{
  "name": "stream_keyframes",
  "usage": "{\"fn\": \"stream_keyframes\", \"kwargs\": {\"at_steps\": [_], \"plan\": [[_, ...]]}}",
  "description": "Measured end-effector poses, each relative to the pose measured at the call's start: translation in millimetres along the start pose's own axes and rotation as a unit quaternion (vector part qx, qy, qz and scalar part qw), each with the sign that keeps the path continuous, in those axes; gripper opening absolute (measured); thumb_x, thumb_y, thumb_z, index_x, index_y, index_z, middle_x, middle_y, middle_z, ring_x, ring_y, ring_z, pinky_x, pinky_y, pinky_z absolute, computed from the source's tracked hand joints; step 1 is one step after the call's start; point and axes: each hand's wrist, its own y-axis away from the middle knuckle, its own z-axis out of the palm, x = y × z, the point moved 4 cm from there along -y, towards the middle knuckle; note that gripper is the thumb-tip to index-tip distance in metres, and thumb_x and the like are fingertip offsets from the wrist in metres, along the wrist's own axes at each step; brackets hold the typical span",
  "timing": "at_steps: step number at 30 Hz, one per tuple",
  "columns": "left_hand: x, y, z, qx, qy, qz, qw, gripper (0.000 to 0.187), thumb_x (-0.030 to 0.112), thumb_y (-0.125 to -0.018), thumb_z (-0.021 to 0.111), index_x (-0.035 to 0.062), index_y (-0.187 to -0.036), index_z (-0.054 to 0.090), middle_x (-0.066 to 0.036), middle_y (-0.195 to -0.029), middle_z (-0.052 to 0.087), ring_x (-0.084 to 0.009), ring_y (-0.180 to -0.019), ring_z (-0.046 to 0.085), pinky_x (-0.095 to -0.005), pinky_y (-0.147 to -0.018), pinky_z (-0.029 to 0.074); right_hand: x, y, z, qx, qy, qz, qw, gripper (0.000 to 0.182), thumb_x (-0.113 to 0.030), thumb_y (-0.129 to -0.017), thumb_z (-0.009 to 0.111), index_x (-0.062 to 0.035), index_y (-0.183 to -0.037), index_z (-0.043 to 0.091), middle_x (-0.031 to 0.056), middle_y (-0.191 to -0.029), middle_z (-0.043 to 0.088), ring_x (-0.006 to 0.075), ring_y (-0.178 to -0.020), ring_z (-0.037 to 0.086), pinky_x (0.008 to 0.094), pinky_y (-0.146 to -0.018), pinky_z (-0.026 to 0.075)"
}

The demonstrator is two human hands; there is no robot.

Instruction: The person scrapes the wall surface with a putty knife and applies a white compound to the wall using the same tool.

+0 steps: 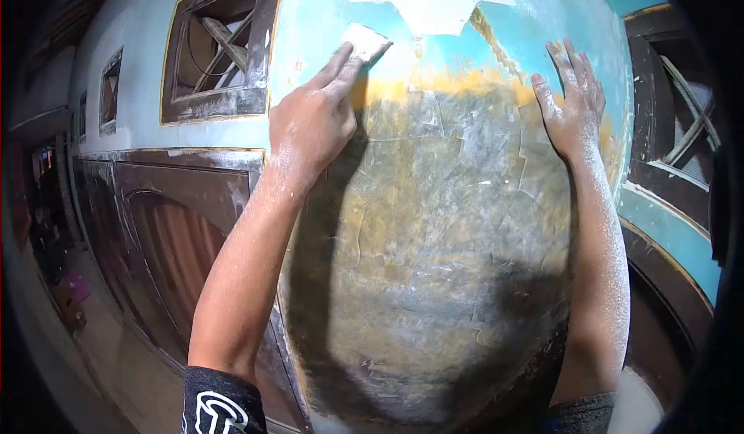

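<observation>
My left hand (314, 112) is closed on a small, flat, white-dusted pad that looks like folded sandpaper (366, 40). The pad lies against the turquoise upper part of the wall (442, 43), just above a ragged orange-yellow band (465, 83). My right hand (572, 97) rests open on the wall to the right, its fingers spread. Pale dust coats both hands and forearms. Between my arms the lower wall (434, 201) is worn grey-brown, with cracks and scratches. A bare white patch (446, 4) shows above, between the hands.
On the left are a dark-framed window opening (221, 43) with crossed slats and a brown wooden door or panel (174, 225). Another dark-framed opening (682, 108) stands at the right. A walkway floor (101, 341) runs along the left.
</observation>
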Motion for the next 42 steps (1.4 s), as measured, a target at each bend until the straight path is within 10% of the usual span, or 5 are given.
{"fn": "stream_keyframes", "kwargs": {"at_steps": [35, 37, 38, 42], "plan": [[49, 25, -14, -0.149, -0.053, -0.125, 0.979, 0.049, 0.007, -0.089, 0.056, 0.0148, -0.136, 0.068, -0.003, -0.15, 0.059, -0.0383, -0.112, 0.068, -0.0493, -0.096, 0.056, 2, 0, 3, 0.016, -0.023, -0.005, 1.0, 0.057, -0.052, -0.102, 0.06, -0.0327, -0.154, 0.048, 0.0044, -0.166, 0.038, 0.0298, -0.155, 0.031, 0.0597, -0.126, 0.019], [49, 23, -14, -0.127, -0.018, -0.085, 0.988, 0.034, 0.013, -0.087, 0.06, -0.0029, -0.116, 0.07, -0.026, -0.095, 0.073, -0.0451, -0.088, 0.072, -0.0548, -0.081, 0.057, 2, 0, 1, 0.02, -0.033, -0.006, 0.999, 0.057, -0.052, -0.102, 0.06, -0.0325, -0.154, 0.049, 0.0047, -0.165, 0.039, 0.0299, -0.155, 0.031, 0.0601, -0.125, 0.019], [49, 23, -14, -0.191, -0.066, -0.137, 0.97, 0.05, 0.006, -0.086, 0.057, 0.013, -0.134, 0.069, -0.004, -0.148, 0.06, -0.0402, -0.108, 0.069, -0.0504, -0.096, 0.056, 2, 1, 3, 0.019, -0.031, -0.003, 0.999, 0.057, -0.052, -0.102, 0.06, -0.032, -0.154, 0.049, 0.0052, -0.165, 0.04, 0.03, -0.155, 0.031, 0.0595, -0.126, 0.019], [54, 14, -20, -0.193, -0.066, -0.145, 0.968, 0.046, 0.008, -0.087, 0.058, 0.0127, -0.131, 0.071, -0.004, -0.145, 0.062, -0.0406, -0.107, 0.069, -0.0501, -0.096, 0.056, 3, 1, 4, 0.022, -0.028, -0.008, 0.999, 0.056, -0.051, -0.102, 0.06, -0.0316, -0.154, 0.049, 0.0058, -0.164, 0.04, 0.0302, -0.155, 0.031, 0.0585, -0.126, 0.018]]}}
